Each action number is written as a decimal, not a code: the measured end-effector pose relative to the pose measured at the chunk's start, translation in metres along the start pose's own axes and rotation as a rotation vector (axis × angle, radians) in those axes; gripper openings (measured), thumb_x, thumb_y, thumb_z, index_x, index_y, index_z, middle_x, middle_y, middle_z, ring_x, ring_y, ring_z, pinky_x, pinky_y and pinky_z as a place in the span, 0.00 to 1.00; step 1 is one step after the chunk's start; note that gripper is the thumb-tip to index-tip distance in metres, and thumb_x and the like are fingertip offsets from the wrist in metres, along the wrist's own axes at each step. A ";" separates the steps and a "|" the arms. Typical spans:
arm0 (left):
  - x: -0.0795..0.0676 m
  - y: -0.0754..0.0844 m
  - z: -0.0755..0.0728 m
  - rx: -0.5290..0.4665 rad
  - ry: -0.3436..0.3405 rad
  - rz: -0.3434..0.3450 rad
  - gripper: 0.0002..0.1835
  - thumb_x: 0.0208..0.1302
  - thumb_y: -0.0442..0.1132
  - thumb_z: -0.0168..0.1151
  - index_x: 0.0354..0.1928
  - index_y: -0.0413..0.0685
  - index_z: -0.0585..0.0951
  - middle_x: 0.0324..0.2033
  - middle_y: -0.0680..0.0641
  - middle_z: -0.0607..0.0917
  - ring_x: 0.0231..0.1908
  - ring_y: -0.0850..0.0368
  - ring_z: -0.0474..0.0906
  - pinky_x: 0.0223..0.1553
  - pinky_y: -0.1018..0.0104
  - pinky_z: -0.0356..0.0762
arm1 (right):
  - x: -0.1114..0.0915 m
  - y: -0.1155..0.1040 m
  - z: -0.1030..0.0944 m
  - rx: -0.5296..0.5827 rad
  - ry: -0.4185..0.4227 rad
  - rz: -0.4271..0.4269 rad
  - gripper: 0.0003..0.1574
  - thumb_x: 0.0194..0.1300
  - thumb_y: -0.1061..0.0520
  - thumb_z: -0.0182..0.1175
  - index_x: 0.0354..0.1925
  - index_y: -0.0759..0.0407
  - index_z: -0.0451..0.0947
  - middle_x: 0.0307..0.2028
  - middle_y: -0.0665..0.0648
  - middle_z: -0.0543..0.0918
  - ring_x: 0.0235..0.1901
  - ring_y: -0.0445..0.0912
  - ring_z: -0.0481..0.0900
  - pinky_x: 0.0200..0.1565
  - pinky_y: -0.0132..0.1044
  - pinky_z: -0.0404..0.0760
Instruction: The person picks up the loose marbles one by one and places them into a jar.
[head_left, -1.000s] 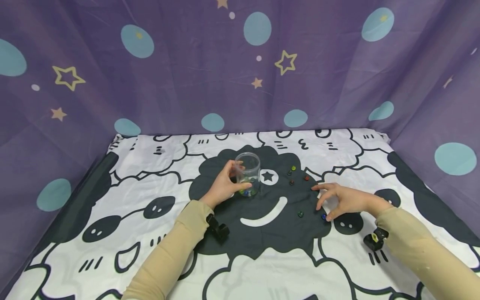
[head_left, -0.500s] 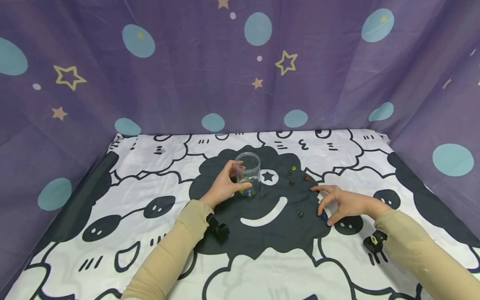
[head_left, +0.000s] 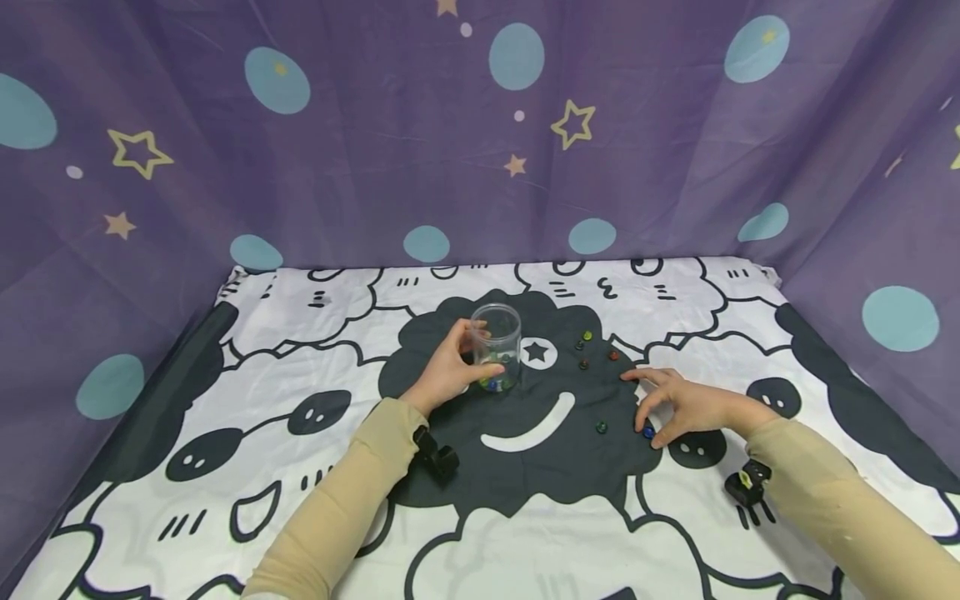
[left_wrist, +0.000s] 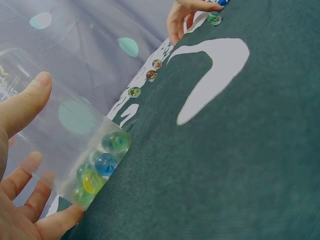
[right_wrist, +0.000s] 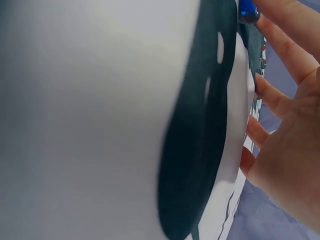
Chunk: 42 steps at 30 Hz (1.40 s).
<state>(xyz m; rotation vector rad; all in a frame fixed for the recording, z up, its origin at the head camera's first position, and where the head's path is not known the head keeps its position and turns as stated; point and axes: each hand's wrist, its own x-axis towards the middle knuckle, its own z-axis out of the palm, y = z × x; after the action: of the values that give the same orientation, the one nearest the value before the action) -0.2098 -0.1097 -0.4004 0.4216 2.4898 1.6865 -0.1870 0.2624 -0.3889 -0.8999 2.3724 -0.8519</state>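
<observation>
A clear plastic jar (head_left: 496,342) stands on the dark printed patch of the cloth. My left hand (head_left: 447,367) grips it from the left side, with fingers behind and thumb in front. Green, yellow and blue glass marbles (left_wrist: 106,164) lie at its bottom. On the right, my right hand (head_left: 693,404) has thumb and index finger at either side of a blue marble (head_left: 648,432), pinching it on the cloth. The other fingers are spread. A green marble (head_left: 602,427) lies just left of that hand.
Farther back lie several loose marbles: a yellow one (head_left: 587,336), a dark one (head_left: 579,345), a brownish-red one (head_left: 583,364) and a red one (head_left: 613,355). A purple curtain (head_left: 390,150) hangs behind the black-and-white cloth (head_left: 555,550).
My right thumb and index finger opened slightly around the blue marble, then the thumb moved back in against it. My left hand and the jar have stayed in place.
</observation>
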 end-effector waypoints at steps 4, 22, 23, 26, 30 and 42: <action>0.000 -0.001 0.000 0.004 0.001 0.005 0.36 0.56 0.38 0.70 0.65 0.45 0.63 0.59 0.44 0.72 0.60 0.46 0.69 0.56 0.49 0.74 | 0.000 -0.001 0.001 -0.003 0.006 0.002 0.11 0.43 0.50 0.75 0.28 0.45 0.84 0.67 0.71 0.56 0.65 0.73 0.40 0.56 0.77 0.46; -0.001 0.001 0.002 0.002 0.015 0.002 0.36 0.56 0.38 0.70 0.64 0.46 0.64 0.59 0.43 0.72 0.60 0.45 0.69 0.56 0.48 0.74 | 0.002 0.001 -0.001 -0.025 0.009 0.021 0.10 0.43 0.54 0.75 0.26 0.45 0.83 0.66 0.70 0.58 0.64 0.71 0.44 0.56 0.75 0.49; -0.001 0.001 0.002 0.002 0.017 0.003 0.36 0.56 0.38 0.70 0.64 0.46 0.64 0.59 0.42 0.72 0.60 0.45 0.69 0.55 0.48 0.74 | 0.002 0.001 -0.001 -0.026 0.007 0.024 0.10 0.43 0.54 0.75 0.26 0.45 0.83 0.66 0.70 0.58 0.64 0.71 0.44 0.57 0.75 0.50; -0.001 0.001 0.001 0.005 0.018 0.005 0.35 0.56 0.38 0.70 0.64 0.47 0.64 0.59 0.42 0.72 0.60 0.45 0.69 0.55 0.48 0.74 | 0.002 0.001 -0.002 -0.030 0.007 0.020 0.10 0.43 0.54 0.75 0.26 0.46 0.82 0.66 0.70 0.58 0.63 0.71 0.45 0.56 0.74 0.50; -0.002 0.002 0.001 0.004 0.013 0.003 0.36 0.56 0.38 0.70 0.64 0.47 0.64 0.59 0.43 0.72 0.61 0.45 0.69 0.56 0.48 0.74 | 0.003 0.000 -0.003 -0.027 0.008 0.014 0.10 0.43 0.54 0.75 0.26 0.46 0.82 0.66 0.71 0.59 0.63 0.72 0.44 0.57 0.74 0.49; -0.001 0.001 0.001 -0.004 0.009 -0.005 0.36 0.56 0.38 0.70 0.65 0.45 0.64 0.59 0.43 0.72 0.61 0.46 0.69 0.56 0.48 0.74 | 0.003 0.001 -0.002 -0.033 0.012 0.027 0.11 0.43 0.54 0.75 0.25 0.47 0.81 0.66 0.71 0.59 0.63 0.70 0.47 0.57 0.72 0.53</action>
<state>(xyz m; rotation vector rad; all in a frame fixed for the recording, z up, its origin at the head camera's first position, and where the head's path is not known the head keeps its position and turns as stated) -0.2082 -0.1089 -0.3995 0.4086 2.4918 1.6946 -0.1907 0.2618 -0.3882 -0.8764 2.4101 -0.8127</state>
